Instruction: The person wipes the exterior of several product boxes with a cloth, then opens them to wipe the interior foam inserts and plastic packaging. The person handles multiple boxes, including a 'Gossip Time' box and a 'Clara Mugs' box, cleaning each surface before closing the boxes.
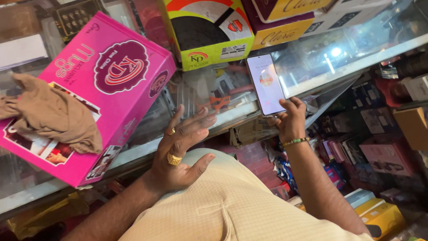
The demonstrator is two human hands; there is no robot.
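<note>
Over glass counter | right hand grips phone | left hand splayed

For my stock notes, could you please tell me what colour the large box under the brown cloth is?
Bright pink box, seen in the head view.

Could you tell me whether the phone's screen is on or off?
On: the phone in the right hand shows a lit pale screen.
</note>
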